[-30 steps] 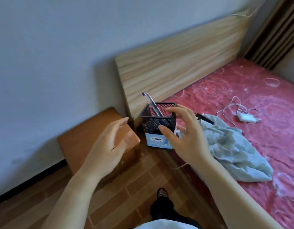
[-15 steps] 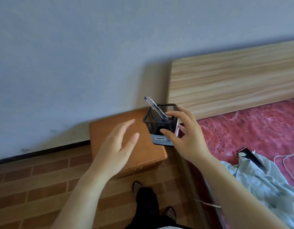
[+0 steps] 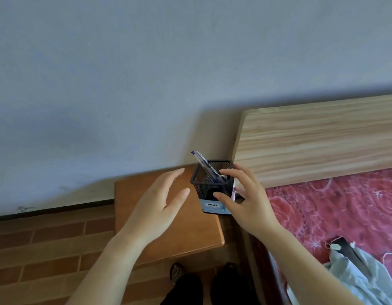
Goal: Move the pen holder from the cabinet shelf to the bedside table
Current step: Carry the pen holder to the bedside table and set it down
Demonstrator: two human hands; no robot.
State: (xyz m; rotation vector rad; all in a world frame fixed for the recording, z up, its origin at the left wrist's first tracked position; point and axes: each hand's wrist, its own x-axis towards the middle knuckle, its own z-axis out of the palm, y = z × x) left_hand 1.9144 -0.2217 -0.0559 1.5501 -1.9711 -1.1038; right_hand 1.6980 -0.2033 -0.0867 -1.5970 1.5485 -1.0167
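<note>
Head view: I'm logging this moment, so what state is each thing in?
Pen holder: upright, over the table's back right corner, contact unclear.
Pen: leaning in the holder.
Right hand: gripping the holder.
Left hand: open, empty, over the table.
Bedside table: top otherwise bare.
Cloth: crumpled on the bed.

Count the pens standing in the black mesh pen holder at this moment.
1 visible: a clear-barrelled blue pen leans toward the upper left inside the black mesh pen holder, gripped by the right hand above the brown wooden bedside table. Shorter pens may be hidden.
</note>
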